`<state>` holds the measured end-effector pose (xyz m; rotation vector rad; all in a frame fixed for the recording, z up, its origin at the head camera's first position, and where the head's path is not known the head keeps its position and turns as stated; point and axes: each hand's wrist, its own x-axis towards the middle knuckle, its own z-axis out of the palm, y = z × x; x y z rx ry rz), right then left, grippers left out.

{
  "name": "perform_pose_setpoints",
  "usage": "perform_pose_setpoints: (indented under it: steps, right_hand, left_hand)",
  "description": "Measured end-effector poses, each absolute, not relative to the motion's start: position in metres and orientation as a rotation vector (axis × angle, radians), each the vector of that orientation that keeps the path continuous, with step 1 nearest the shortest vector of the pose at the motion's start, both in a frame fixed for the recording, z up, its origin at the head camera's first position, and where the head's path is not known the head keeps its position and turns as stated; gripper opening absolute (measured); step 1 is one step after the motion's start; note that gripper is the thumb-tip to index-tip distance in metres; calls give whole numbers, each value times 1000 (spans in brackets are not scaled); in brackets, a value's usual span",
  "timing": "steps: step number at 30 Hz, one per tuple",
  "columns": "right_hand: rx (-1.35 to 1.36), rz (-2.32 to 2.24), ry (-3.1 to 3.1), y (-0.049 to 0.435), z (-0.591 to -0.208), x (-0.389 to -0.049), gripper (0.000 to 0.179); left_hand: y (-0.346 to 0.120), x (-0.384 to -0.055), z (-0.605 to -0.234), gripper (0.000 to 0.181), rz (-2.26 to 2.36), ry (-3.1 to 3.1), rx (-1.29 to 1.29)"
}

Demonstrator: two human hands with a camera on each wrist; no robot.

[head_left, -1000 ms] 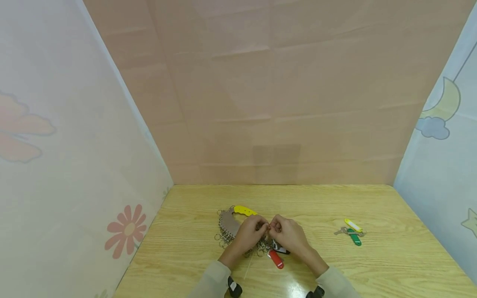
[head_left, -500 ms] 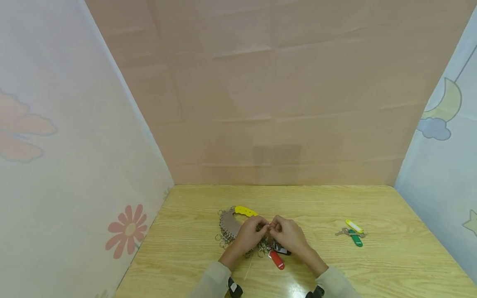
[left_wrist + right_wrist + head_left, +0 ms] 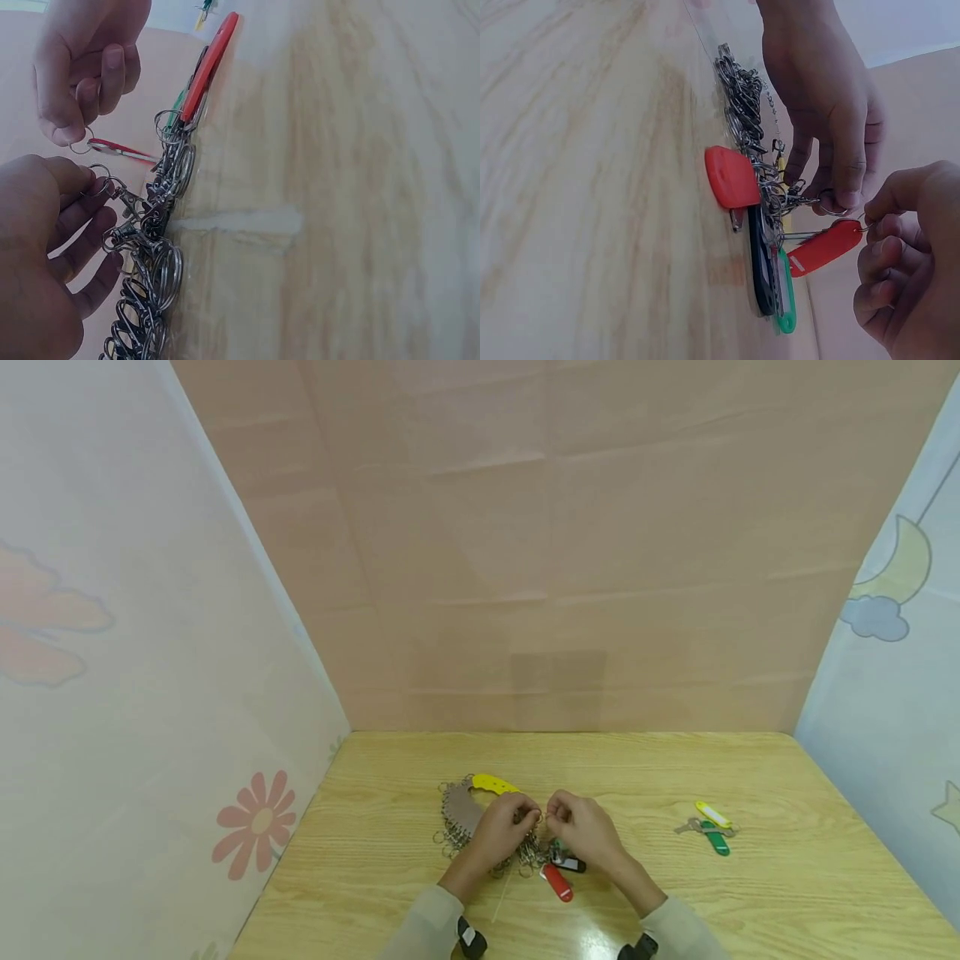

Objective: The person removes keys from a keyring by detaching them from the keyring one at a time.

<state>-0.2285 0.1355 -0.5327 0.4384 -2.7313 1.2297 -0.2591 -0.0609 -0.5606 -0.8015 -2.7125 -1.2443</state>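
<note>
My left hand [image 3: 501,831] pinches a metal key ring [image 3: 99,180] between thumb and finger; the ring hangs on a swivel clasp [image 3: 129,201]. Just right of it, my right hand [image 3: 588,833] pinches a small wire ring, from which a red key tag [image 3: 826,247] dangles with a key beside it. The two rings are close but apart. Below lies a curved grey key holder [image 3: 461,807] with a yellow handle [image 3: 492,784] and many clasps and rings, partly hidden by my left hand. Another red tag [image 3: 557,882], a black tag [image 3: 573,864] and a green tag [image 3: 786,292] lie at its right end.
Farther right on the wooden table [image 3: 810,827] lie a yellow tag [image 3: 712,815] and a green tag [image 3: 716,838] with keys [image 3: 687,827]. A thin pale strip [image 3: 501,895] lies near the left forearm. Fabric walls stand at the back and sides.
My right hand has drawn slightly right, opening a small gap between the fingertips of both hands. The left hand stays nearly still.
</note>
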Motion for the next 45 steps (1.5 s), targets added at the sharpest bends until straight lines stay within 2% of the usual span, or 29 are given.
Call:
perform_pose_setpoints:
  steps: [14,24,33,45]
  right_hand:
    - [407,1193,-2756,144,-523,-228,13]
    - [406,1146,-2749,154,-511,-226,2]
    - [405,1074,-2727,164,-500,-227,11]
    - [392,1033,-2684,181,-490,-228,6]
  left_hand:
    - [-62,-260,-560,15,-1220,-2703,-824]
    - [-63,-260,-561,15,-1219,-2697,-825]
    - [-64,-260,-559,15,-1253,-2720,-794]
    - [-66,-259,-560,18,-1318,-2718,-757]
